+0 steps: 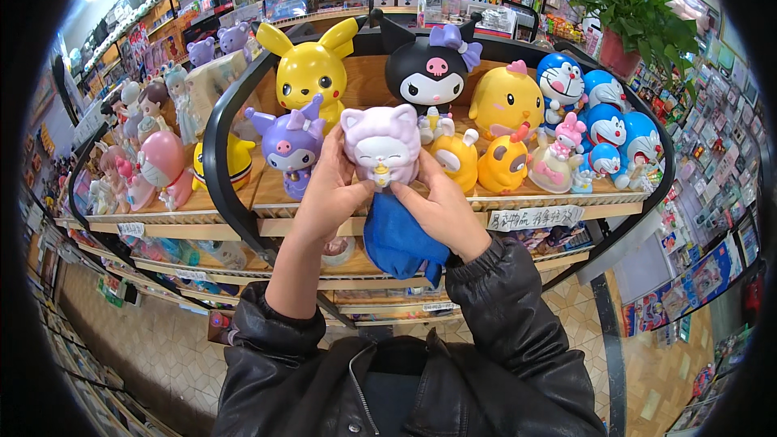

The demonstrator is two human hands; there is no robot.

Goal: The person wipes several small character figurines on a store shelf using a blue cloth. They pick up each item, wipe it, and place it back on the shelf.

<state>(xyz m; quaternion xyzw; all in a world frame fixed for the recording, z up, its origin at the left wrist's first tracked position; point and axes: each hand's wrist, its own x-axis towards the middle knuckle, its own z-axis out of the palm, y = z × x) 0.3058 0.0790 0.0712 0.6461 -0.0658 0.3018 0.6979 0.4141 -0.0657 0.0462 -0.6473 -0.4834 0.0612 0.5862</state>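
In the head view, a pale lilac cat figure (382, 131) sits at the middle of the frame, upright and facing the camera, raised in front of the display shelf (619, 210). The left hand (327, 188) is closed against its left side and the right hand (447, 212) against its right, with both thumbs near its base; the hands are clamped on it from both sides. A blue cloth (401, 235) hangs just below the figure, next to the right hand.

The figure looks hard, smooth and glossy, so it is probably stiff, fairly light and a little slippery, and may chip or crack if dropped. The rounded sides of the body seem the best place to hold; the ears look like weak points. The cloth looks thin and limp, easily bunched in the fingers.

The figure's back and underside are out of sight, and most fingertips are hidden behind it. Whether the right hand grips the cloth or merely rests against it, I cannot tell. Behind, a purple figure (290, 148) is partly covered by the left hand, and the goods toward the dark rim are bent and too small to make out.
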